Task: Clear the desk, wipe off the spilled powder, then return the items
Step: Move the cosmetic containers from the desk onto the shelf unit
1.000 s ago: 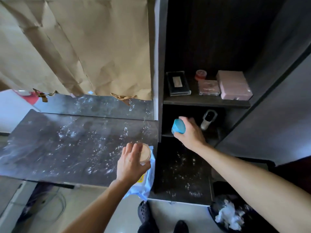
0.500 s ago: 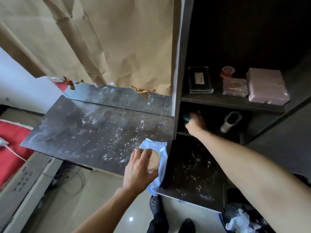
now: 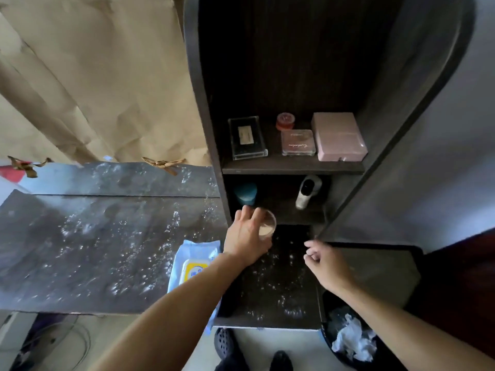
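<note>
My left hand grips a small clear powder jar from above, at the mouth of the lower cabinet shelf. My right hand hovers to the right over the dark side surface, fingers loosely curled and holding nothing. A blue round container stands at the left of the lower shelf. The dark desk top is speckled with white powder. A pack of wet wipes lies at its right front edge, partly under my left forearm.
The upper shelf holds a clear case, a red jar, a pink compact and a pink box. A white bottle leans on the lower shelf. A bin with crumpled tissue stands at bottom right.
My left hand lifted the powder jar off the wipes pack and carried it right to the lower shelf. My right hand left the blue container on that shelf and drew back empty.
</note>
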The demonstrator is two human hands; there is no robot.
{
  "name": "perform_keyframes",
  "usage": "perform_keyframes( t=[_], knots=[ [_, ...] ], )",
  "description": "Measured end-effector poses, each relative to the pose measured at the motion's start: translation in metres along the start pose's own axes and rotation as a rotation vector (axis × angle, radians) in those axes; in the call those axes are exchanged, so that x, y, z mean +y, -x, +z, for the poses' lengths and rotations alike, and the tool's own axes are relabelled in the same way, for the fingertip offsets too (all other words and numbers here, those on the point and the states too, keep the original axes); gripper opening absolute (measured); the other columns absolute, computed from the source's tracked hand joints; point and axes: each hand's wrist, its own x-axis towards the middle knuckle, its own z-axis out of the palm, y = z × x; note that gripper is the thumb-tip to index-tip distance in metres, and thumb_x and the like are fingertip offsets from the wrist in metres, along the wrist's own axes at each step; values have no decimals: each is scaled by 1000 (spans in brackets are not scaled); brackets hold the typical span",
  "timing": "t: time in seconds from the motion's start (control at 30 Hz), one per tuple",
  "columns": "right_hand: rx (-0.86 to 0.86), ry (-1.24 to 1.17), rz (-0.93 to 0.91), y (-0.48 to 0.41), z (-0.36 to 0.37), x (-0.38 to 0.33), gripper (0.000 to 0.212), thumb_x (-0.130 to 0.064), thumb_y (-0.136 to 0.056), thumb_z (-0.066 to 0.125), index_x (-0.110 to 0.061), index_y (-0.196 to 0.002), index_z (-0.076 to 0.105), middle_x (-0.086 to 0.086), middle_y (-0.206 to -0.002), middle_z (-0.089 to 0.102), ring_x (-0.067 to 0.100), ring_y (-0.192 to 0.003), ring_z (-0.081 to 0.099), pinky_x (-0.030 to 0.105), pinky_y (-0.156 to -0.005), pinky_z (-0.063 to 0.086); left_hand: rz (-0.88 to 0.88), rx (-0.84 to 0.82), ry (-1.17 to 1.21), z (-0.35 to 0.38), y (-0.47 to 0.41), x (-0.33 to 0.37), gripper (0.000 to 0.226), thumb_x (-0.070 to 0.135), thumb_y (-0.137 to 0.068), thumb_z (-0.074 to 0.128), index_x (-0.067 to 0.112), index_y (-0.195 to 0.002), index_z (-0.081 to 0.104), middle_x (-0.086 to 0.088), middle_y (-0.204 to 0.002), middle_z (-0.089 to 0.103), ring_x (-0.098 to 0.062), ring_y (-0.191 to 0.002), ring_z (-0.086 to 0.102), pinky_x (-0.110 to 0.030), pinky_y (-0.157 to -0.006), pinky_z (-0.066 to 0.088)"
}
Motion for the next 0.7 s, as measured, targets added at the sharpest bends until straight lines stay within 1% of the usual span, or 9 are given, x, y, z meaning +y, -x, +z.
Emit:
perform_keyframes(
  t=[0.07,0.13,0.2,0.33,0.43,0.53,0.6,0.7],
  knots=[
    [2,-1,37,17,-5,16,26,-15,-82,67,-16,-107,67,-11,-80,70,5,-72,62,14,-66,44,-5,-20,-9,12,-21,8,52,33,-72,70,20,-119,51,-6,-114,47,-28,-107,45,-42,-83,49],
    [5,-15,39,32,-9,30,25,-14,-81,68,-16,-106,67,-13,-74,68,3,-68,61,22,-68,51,-14,-36,-8,24,-39,11,52,32,-75,68,20,-122,49,-8,-117,47,-30,-110,46,-42,-86,49],
    [-11,-46,62,43,-10,42,26,-15,-81,68,-16,-107,67,-13,-73,68,3,-69,61,26,-71,52,-30,-46,-8,33,-52,13,52,30,-77,65,18,-125,48,-11,-119,46,-33,-111,46,-43,-86,47],
    [-24,-58,97,54,-9,56,25,-17,-81,67,-18,-106,67,-11,-75,69,4,-71,63,24,-72,52,-63,-42,-1,43,-67,14,47,27,-82,66,14,-124,50,-16,-120,47,-37,-107,50,-42,-83,46],
    [-34,-60,101,57,-8,55,22,-17,-82,66,-18,-104,67,-11,-77,70,4,-74,64,22,-73,52,-55,-25,24,45,-70,14,44,28,-85,67,11,-123,54,-18,-121,47,-38,-105,52,-42,-86,45],
    [-56,-46,82,56,-6,47,22,-18,-82,65,-18,-104,68,-11,-78,69,4,-75,64,23,-75,52,-60,-3,24,42,-66,14,41,12,-85,63,9,-125,58,-19,-127,48,-39,-107,54,-40,-89,45],
    [-80,-20,51,53,-5,36,22,-19,-82,64,-17,-105,68,-12,-78,68,4,-74,62,21,-74,50,-64,14,25,35,-58,13,42,2,-83,56,7,-125,60,-19,-125,51,-40,-106,55,-41,-88,45],
    [-120,31,-28,45,-1,13,23,-22,-83,63,-19,-106,67,-16,-76,64,2,-72,59,21,-73,49,-42,63,3,18,-35,3,37,1,-81,54,7,-117,62,-17,-114,54,-38,-98,57,-43,-79,49]
  ],
)
